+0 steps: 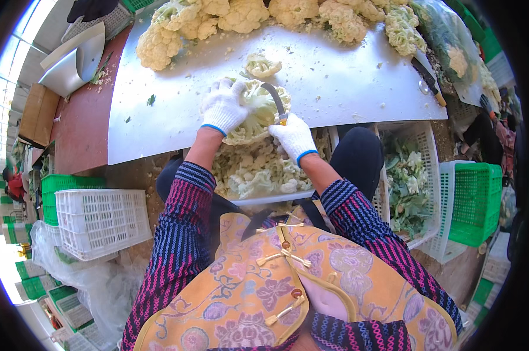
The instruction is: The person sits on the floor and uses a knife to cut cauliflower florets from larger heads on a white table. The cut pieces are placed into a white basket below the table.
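Observation:
My left hand [225,106], in a white knit glove with a blue cuff, grips the side of a cauliflower head [254,121] at the table's near edge. The cut, pale green stem side of the head faces up. In my gloved right hand [295,138] is a curved knife [274,95] with a yellow handle. Its dark blade arcs over the right side of the head; whether it touches is unclear. Just beyond lies a loose cauliflower piece [262,66]. Below my hands, between my knees, a crate of cauliflower florets [264,172] is partly hidden by my arms.
Cauliflower heads [244,16] line the far side of the white tabletop [159,126]. Another knife [431,85] lies at its right edge. A crate of green leaves [409,193] stands right of my knee; white [103,225] and green [475,202] crates flank me.

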Motion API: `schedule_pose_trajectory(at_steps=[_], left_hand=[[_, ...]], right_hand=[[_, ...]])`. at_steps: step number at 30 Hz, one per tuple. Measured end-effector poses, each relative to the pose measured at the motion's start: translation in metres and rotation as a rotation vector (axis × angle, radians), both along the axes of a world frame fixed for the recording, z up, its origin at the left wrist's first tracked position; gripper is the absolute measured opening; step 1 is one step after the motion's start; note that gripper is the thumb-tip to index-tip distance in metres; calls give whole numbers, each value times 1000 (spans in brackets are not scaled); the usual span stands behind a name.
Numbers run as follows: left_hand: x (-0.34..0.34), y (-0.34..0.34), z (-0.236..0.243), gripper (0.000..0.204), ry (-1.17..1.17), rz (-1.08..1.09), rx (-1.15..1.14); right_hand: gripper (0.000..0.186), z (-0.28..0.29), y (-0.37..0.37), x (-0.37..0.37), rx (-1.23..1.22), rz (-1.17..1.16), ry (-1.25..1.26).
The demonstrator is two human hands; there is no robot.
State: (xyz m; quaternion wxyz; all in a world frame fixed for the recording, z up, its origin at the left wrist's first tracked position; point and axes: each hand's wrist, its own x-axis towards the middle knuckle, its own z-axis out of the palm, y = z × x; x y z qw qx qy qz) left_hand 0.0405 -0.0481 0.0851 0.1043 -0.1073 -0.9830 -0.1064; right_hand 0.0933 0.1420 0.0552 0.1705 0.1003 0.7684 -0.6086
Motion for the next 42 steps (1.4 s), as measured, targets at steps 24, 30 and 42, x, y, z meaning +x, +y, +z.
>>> schedule_pose_trajectory(at_steps=[24, 30, 42], left_hand=[[-5, -10, -49, 34, 92, 110, 274], [-9, -2, -40, 34, 98, 139, 217], [-5, -13, -45, 31, 132, 39, 290]], right_hand=[[34, 3, -19, -56, 637, 426, 164], [34, 3, -33, -48, 857, 380, 78], [36, 38, -18, -109, 861, 739, 215]])
